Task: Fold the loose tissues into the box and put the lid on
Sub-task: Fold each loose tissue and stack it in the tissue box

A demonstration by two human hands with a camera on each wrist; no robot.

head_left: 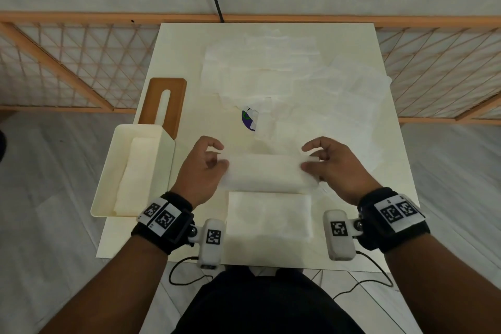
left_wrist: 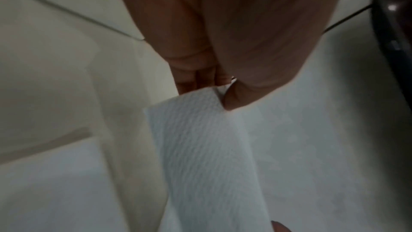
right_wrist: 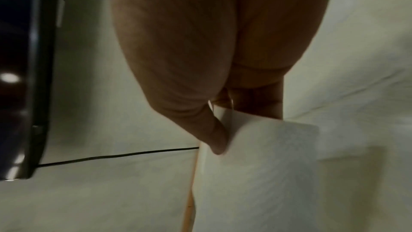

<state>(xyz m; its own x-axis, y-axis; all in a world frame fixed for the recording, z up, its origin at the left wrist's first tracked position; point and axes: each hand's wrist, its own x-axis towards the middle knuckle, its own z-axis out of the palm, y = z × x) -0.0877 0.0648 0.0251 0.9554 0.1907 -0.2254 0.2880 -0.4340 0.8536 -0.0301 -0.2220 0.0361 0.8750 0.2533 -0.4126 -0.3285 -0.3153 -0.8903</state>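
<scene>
Nearest, at the bottom centre of the head view, a folded tissue lies flat on the table. Just above it, the left hand and right hand each pinch one end of a tissue strip, thumb against fingers, holding it level between them. At left centre, the open box overhangs the table edge with folded tissues inside. Behind it, the brown slotted lid leans on the box. Farther back, at upper centre and right, loose tissues lie spread out, partly covering a purple sticker.
</scene>
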